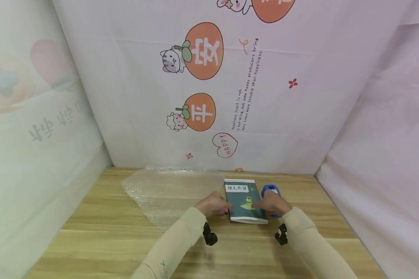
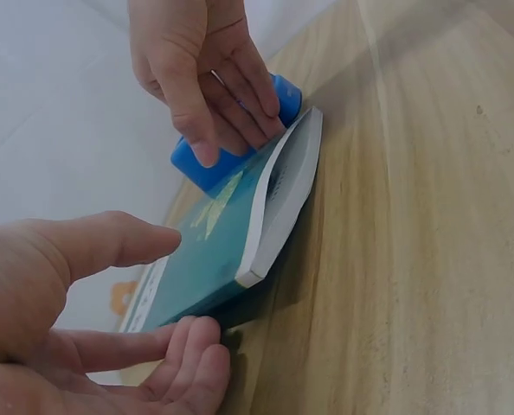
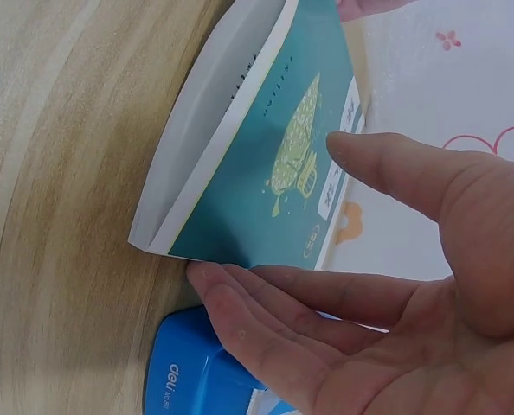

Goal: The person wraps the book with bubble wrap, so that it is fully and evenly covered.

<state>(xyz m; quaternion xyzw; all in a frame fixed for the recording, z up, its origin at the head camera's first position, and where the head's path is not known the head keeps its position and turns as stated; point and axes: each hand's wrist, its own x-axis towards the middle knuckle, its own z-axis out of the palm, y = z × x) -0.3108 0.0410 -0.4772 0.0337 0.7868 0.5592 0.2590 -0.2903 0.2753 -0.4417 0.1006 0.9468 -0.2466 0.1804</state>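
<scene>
A teal book with a white title label lies on the wooden table. My left hand is at its left edge. In the left wrist view that hand has its fingers tucked under the book and its thumb over the cover. My right hand holds the opposite edge. In the right wrist view its fingers run beneath the book, thumb above the cover. The book's near edge is raised a little, with shadow under it.
A blue plastic device sits just right of the book, against my right hand; it also shows as the blue device under my fingers. A sheet of bubble wrap spreads over the table to the left. Printed cloth walls enclose the table.
</scene>
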